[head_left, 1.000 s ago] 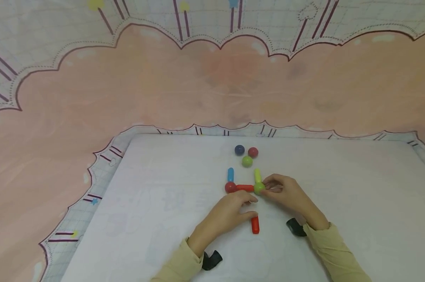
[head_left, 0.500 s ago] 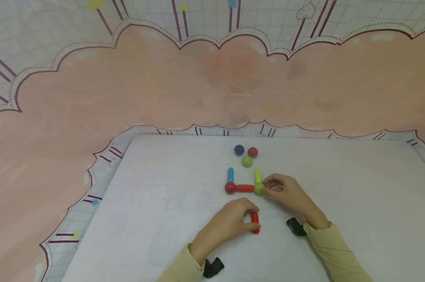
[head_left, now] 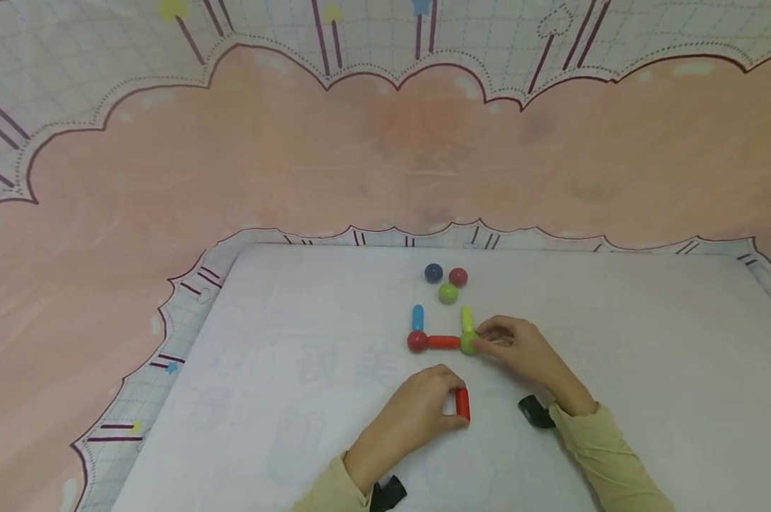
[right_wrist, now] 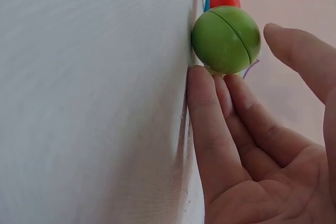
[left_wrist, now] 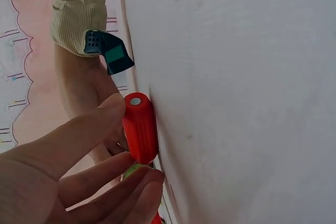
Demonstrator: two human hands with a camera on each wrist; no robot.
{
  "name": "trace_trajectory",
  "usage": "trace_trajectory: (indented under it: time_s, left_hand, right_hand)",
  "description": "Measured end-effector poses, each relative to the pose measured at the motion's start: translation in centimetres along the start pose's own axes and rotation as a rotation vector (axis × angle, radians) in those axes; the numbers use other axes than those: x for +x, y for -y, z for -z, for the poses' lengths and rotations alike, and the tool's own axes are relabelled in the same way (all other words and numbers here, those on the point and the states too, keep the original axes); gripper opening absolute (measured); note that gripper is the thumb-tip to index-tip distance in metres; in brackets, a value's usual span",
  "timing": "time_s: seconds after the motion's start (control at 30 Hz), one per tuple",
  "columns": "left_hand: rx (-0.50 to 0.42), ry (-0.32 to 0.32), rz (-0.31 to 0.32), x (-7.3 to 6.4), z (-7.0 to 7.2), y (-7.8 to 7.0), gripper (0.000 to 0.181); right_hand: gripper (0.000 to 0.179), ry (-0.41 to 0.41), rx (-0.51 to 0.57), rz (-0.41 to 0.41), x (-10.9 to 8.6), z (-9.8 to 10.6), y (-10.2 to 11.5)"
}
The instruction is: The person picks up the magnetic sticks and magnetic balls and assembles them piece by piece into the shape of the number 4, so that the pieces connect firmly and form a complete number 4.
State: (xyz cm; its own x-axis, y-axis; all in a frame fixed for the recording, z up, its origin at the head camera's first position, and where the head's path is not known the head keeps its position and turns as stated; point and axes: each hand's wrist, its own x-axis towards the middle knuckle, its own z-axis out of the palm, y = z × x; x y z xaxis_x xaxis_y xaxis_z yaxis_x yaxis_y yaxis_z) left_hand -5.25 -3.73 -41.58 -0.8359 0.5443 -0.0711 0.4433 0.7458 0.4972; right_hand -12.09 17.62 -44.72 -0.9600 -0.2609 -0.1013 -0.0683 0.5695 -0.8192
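Observation:
My left hand [head_left: 417, 405] pinches a short red magnetic rod [head_left: 463, 404] lengthwise, thumb at its near end and a fingertip at its far end. A silvery disc shows in the rod's end [left_wrist: 135, 101] in the left wrist view. My right hand [head_left: 520, 352] rests beside a green ball [right_wrist: 226, 39], fingertips against or very near it; a small gap separates thumb and ball in the right wrist view. From this ball a yellow-green rod [head_left: 466, 318] points away, and a red rod [head_left: 444, 342] runs left to a red ball [head_left: 417, 341] with a blue rod [head_left: 418, 317].
Farther back on the white tabletop [head_left: 283, 320] sit three loose balls: dark blue [head_left: 433, 273], red [head_left: 459, 276] and green [head_left: 448, 294]. A black wrist device [head_left: 536, 412] shows at the right cuff, another [head_left: 388, 493] at the left. Behind stands a patterned orange-pink backdrop [head_left: 385, 156].
My left hand has drawn back toward me from beside the joined pieces and now grips the loose red rod by its ends. The right hand has stayed at the green ball.

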Motion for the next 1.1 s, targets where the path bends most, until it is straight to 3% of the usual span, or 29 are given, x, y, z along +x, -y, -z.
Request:
trace_trajectory:
  time_s: [0.37,0.77,1.1]
  left_hand:
    - [0.024,0.034,-0.026,0.06,-0.07,-0.08,0.042]
    - [0.023,-0.009,-0.088,0.14,-0.42,0.41,0.037]
    - [-0.051,-0.010,-0.043,0.69,-0.26,0.68,0.041]
  right_hand:
    - [0.037,0.001,-0.033,-0.017,0.05,0.07,-0.04]
    - [0.034,-0.003,-0.018,0.013,0.10,0.01,0.01]
    - [0.032,-0.013,-0.046,0.029,0.28,-0.01,0.01]
